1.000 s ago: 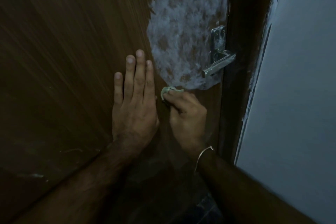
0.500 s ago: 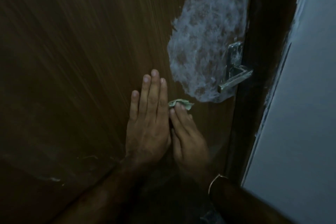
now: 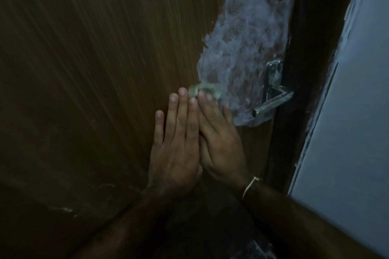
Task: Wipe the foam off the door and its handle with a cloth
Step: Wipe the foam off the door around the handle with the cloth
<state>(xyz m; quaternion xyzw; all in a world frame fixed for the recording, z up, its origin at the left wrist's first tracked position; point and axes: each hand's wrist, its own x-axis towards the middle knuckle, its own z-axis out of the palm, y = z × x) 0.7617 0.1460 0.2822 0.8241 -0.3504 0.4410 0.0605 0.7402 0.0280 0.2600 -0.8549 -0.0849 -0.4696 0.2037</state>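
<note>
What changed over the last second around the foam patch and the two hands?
The right hand uncurled and slid the cloth up under flat fingers from below the foam onto its lower left edge. The left hand stayed flat on the door; foam and handle look unwiped.

White foam patch covers brown door & metal handle; green cloth at its lower-left edge.
</note>
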